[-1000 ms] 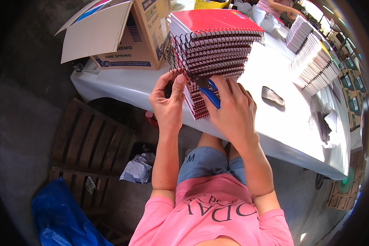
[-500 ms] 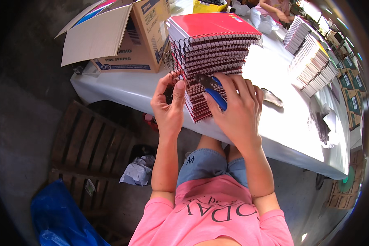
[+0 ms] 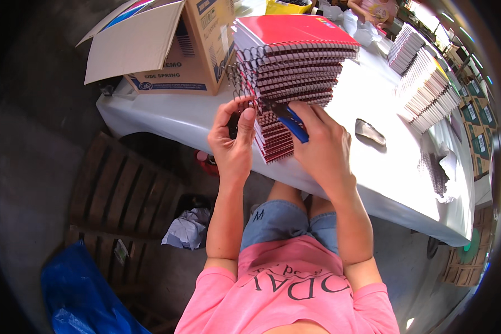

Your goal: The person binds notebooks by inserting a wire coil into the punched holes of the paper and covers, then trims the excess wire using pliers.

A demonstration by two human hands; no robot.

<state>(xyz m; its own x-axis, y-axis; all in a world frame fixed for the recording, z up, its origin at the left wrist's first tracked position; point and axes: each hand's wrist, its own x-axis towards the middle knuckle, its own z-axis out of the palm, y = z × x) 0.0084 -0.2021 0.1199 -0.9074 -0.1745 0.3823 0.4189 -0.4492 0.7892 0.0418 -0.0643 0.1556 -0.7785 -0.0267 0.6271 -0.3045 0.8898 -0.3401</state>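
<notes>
"Where's the stack?"

"The stack (image 3: 298, 67), spiral notebooks under a red cover, stands upright on the table (image 3: 161, 117), wire edges facing the person."

"And the hands?"

"The right hand (image 3: 324, 133) is at the stack's near side, fingers closed round the blue-handled pliers (image 3: 294, 127). Their dark tip points at the stack's left front corner."

"Is the tip shut on a wire?"

"Too small to tell."

"The left hand?"

"The left hand (image 3: 232, 133) is at that same corner, forefinger and thumb bent toward each other, partly open. I can't tell whether they grip a wire or a cover."

"What's around it?"

"Left of the stack, an open carton (image 3: 211, 50). Right of it, a small oblong thing (image 3: 370, 132), then more notebooks (image 3: 427, 92) in piles. Behind it, a yellow container (image 3: 288, 6); behind and to the right, crumpled plastic (image 3: 359, 28) and a co-worker (image 3: 376, 11)."

"Below?"

"Lower than the stack and leftward, crumpled paper (image 3: 186, 229) and a blue sheet (image 3: 83, 289)."
</notes>
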